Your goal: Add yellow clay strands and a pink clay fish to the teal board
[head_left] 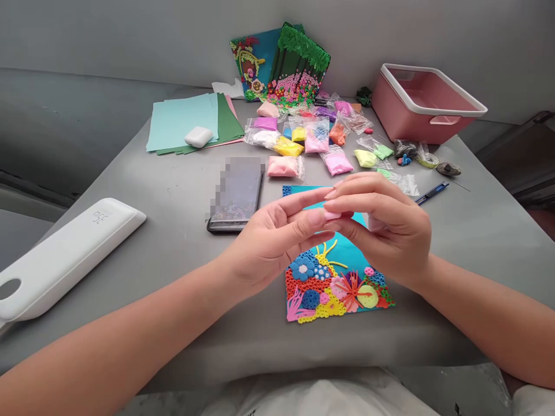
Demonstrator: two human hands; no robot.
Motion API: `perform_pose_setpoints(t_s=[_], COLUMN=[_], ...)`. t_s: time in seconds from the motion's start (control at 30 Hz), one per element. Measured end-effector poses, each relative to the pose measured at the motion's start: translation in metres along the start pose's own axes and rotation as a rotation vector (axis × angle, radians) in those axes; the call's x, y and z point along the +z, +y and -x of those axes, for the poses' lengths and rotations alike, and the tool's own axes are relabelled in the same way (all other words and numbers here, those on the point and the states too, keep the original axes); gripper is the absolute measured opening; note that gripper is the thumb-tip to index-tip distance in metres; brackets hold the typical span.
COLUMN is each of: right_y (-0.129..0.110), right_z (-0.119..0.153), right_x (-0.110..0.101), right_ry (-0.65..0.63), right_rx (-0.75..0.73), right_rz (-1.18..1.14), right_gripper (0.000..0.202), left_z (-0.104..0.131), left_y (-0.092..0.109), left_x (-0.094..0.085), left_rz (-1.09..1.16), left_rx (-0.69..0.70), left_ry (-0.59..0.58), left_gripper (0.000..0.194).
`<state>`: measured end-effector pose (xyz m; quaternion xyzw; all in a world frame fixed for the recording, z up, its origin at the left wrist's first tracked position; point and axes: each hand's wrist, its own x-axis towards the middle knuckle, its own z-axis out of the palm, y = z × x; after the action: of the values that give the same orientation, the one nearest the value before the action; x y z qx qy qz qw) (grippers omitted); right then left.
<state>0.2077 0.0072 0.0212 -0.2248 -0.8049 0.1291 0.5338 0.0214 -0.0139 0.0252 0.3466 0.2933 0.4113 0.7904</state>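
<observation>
A small piece of pink modelling clay point(332, 215) is pinched between the fingertips of both hands. My left hand point(281, 231) comes from the left, its thumb pressed against the clay. From the right, the thumb and fingers of my right hand point(385, 225) close on the same piece. Part of the clay is hidden by the fingers. Below the hands lies a blue picture board point(347, 248), its lower part covered with clay shapes: a blue flower point(302, 268), a red branching shape point(353, 290), pink fronds point(295, 306) and a light yellow disc point(367, 296).
Several bags of coloured clay point(316, 136) lie behind the board. A phone point(236, 193), coloured sheets point(180, 121), a white case point(199, 136) and a white device point(73, 254) are left. A pink basket point(403, 118) and blue cutter point(432, 193) are right. Finished boards point(299, 63) lean behind.
</observation>
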Motion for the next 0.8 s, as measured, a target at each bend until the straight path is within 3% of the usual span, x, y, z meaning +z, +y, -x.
perform_pose_setpoints(t_s=[0.2,0.43,0.63,0.8], right_y=[0.0034,0.0005,0.0037,0.0018], right_z=[-0.0010,-0.0022,-0.0019,-0.0023], right_x=[-0.0059,-0.0095,-0.0072,-0.0101], right_ry=[-0.061,-0.090,-0.106,-0.150], right_rx=[-0.086,-0.120,-0.144,-0.136], right_rz=[0.169,0.157,0.154,0.132], right_gripper=[0.028,0.014,0.030,0.012], left_z=[0.0001,-0.0002,-0.0033,-0.0038], left_y=[0.0005,-0.0017,-0.0034,-0.0058], left_x=[0.0012,-0.0031,-0.0048,-0.0065], left_rz=[-0.030,-0.016,0.016,0.029], left_rx=[0.043,0.011,0.009,-0.001], left_ry=[0.026,-0.005,-0.012,-0.055], left_gripper=[0.031,0.045,0.045,0.052])
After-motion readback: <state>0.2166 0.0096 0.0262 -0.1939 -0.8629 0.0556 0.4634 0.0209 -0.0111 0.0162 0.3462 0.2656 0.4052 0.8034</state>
